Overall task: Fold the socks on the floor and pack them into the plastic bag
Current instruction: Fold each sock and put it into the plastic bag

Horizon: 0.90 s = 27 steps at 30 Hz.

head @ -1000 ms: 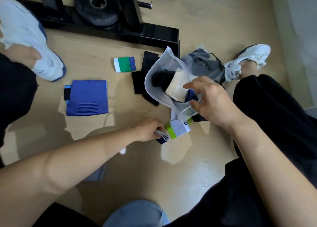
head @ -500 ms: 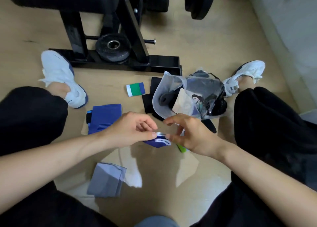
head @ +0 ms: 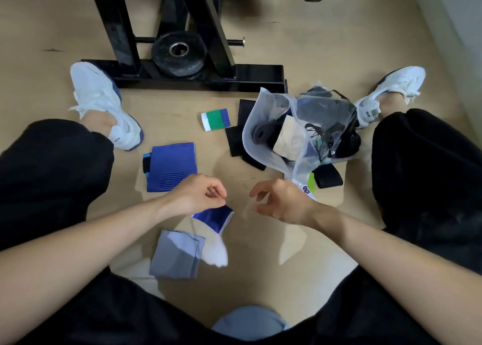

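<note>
My left hand (head: 199, 194) pinches the top edge of a blue and white sock (head: 212, 222), which hangs open below it with its white toe toward me. My right hand (head: 283, 201) hovers just right of that sock, fingers loosely curled and holding nothing. The translucent plastic bag (head: 263, 104) lies open on the floor at the right, with rolled black and beige socks inside. On the floor lie a folded blue sock (head: 169, 166), a folded grey sock (head: 177, 257), a green, white and blue sock (head: 215, 119) and black socks (head: 238, 138).
A black weight bench frame (head: 198, 80) with a weight plate (head: 178, 52) stands beyond the socks. My white shoes (head: 104, 102) (head: 391, 86) and black-trousered legs flank the work area. A green and white sock (head: 310, 184) and a black one (head: 328, 179) lie under the bag's near edge.
My right hand has let go of the blue and white sock and drawn right. The sock now hangs unrolled from my left hand. The view has tilted toward me.
</note>
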Tool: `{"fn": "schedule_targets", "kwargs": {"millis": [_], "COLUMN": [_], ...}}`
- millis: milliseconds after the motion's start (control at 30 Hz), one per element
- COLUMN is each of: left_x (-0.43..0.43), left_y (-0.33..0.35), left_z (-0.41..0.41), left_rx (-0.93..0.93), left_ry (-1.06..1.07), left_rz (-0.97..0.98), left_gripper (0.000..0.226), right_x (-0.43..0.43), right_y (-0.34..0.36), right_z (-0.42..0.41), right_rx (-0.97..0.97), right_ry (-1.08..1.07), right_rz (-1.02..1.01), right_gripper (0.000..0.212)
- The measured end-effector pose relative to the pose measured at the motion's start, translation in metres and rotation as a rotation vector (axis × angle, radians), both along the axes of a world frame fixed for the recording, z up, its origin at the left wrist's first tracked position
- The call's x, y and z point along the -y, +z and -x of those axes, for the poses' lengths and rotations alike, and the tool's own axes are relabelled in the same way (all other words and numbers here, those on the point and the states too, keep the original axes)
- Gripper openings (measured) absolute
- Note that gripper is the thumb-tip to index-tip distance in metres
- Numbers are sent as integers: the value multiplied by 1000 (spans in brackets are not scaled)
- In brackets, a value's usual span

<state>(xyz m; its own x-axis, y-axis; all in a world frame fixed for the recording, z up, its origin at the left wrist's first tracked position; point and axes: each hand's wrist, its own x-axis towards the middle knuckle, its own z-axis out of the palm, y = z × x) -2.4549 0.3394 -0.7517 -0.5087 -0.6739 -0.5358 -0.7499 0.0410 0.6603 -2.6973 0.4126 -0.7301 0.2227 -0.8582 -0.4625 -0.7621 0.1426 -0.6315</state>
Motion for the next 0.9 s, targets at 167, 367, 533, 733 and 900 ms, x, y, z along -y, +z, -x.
{"fn": "schedule_targets", "kwargs": {"millis": [167,367,533,733,900], "left_x": [13,12,11,8,-6], "left_y": [-46,-102,-118,-69,9], "left_z": [-6,2,3,7,18], "left_rx": [246,555,585,237,-41], "left_ry": [-253,-582,-579,-338,-202], "left_rz": [192,346,426,119,58], "left_gripper": [24,62,32,20,14], "right_x": [-1,-7,-5,0,0], "right_y": [-20,-31,-29,-17,-9], "right_z": [-5,2,4,2,-5], "right_rx": [-23,12,32,33,210], "right_ry": [51,39,2,-16,-65], "right_rz": [-79,-93,-98,-21,-18], "right_gripper": [22,22,23,33,43]}}
